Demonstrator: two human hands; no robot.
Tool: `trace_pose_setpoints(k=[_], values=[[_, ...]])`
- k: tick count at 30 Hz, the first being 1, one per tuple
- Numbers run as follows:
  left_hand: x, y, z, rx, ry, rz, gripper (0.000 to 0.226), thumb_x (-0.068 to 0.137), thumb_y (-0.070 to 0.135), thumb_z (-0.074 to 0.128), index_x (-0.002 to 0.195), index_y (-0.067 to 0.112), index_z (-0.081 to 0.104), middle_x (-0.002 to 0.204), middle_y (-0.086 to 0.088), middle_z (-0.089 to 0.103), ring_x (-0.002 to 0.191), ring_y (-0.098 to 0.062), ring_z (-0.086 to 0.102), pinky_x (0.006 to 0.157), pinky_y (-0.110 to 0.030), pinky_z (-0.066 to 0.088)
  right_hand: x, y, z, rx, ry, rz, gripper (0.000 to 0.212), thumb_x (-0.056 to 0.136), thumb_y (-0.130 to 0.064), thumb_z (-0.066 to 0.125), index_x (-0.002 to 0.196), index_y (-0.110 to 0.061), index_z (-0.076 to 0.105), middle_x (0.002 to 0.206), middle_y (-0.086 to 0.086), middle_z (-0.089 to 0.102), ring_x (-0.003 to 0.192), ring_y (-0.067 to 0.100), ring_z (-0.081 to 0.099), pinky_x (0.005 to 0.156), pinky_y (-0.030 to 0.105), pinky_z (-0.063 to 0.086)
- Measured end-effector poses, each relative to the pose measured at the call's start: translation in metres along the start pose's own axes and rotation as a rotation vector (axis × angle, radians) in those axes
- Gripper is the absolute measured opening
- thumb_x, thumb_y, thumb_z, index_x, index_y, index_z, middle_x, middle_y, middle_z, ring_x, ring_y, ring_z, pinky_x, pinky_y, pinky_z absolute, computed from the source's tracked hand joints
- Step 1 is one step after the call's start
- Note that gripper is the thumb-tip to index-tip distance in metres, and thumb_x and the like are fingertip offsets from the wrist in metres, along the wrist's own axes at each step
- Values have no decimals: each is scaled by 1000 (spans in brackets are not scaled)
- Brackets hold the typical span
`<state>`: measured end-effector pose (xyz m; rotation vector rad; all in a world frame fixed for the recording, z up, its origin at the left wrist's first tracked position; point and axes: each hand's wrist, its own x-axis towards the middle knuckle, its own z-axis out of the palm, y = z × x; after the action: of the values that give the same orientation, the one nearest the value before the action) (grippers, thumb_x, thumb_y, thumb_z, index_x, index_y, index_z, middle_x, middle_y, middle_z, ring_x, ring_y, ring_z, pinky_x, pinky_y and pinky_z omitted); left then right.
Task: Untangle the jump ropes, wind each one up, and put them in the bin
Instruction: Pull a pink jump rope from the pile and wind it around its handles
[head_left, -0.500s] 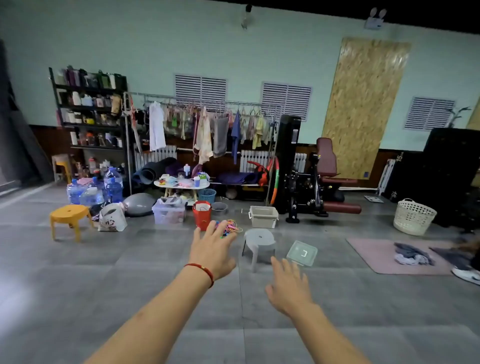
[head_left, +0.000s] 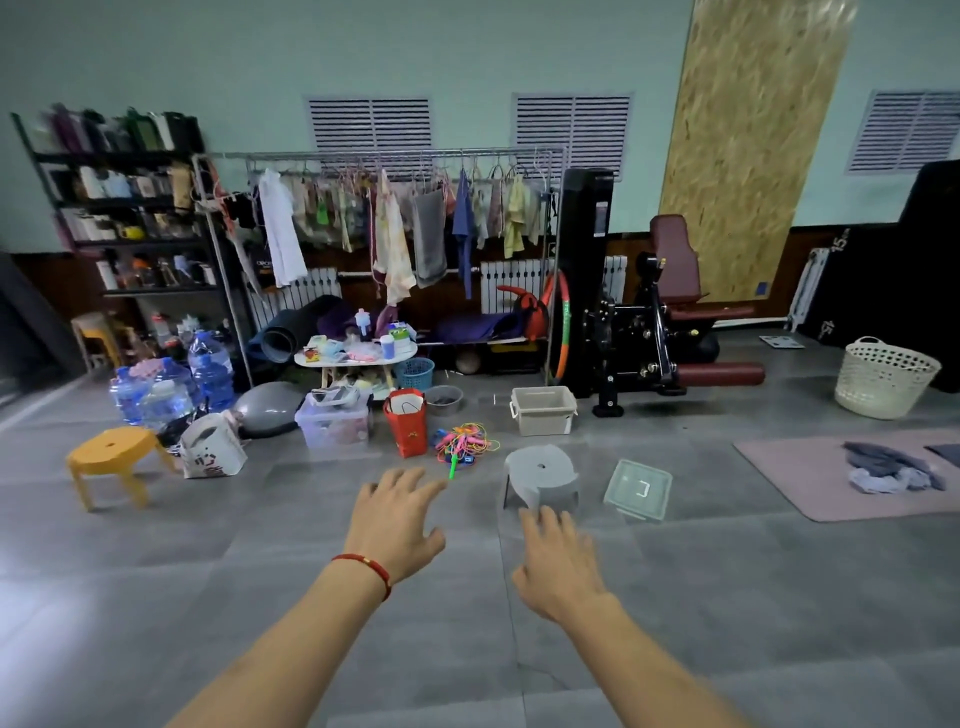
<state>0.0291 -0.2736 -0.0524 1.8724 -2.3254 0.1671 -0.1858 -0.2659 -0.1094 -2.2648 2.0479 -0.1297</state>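
Reaching with my left hand (head_left: 396, 525) and right hand (head_left: 558, 564), both spread, empty | ropes (head_left: 465, 444) tangled on floor | bin (head_left: 543, 410) beyond

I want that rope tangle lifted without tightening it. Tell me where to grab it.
Probably take the green handle that sticks out of the jump ropes toward you, coming from the near side: it is rigid and free, while the loops are knotted. Both the left hand and right hand are empty.
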Motion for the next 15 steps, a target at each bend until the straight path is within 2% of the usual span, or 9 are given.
trace_pose_setpoints(k=[2,7,10,13,15], values=[[37,-8,5,27,-33,-28,67,85,51,56,148,41,37,156,4,35,144,-22,29,109,-42,33,47,2,0,-18,-26,-22,71,87,-37,52,151,-21,26,147,8,34,136,35,32,106,53,38],[123,-48,30,9,-115,-87,75,81,56,57,151,42,32,164,1,19,149,-24,17,115,-47,27,153,-8,3,-30,-54,-58,69,88,-42,52,148,-20,27,145,8,36,133,34,35,104,51,35],[177,-82,51,-25,-161,-120,83,78,58,57,153,45,23,167,0,9,152,-27,8,117,-55,22,216,-22,14,-39,-81,-66,80,89,-43,51,156,-17,15,150,8,30,137,34,31,108,52,33],[236,-120,75,-53,-176,-121,84,79,59,58,153,46,21,167,-1,8,152,-28,6,118,-58,21,283,-37,26,-49,-94,-64,81,90,-40,51,158,-18,12,151,7,30,138,33,31,109,53,33],[274,-147,90,-83,-191,-113,82,81,58,58,154,44,21,167,-2,8,153,-29,6,118,-58,20,324,-50,33,-49,-117,-54,81,90,-41,51,158,-22,10,158,5,23,142,33,27,112,55,30]])
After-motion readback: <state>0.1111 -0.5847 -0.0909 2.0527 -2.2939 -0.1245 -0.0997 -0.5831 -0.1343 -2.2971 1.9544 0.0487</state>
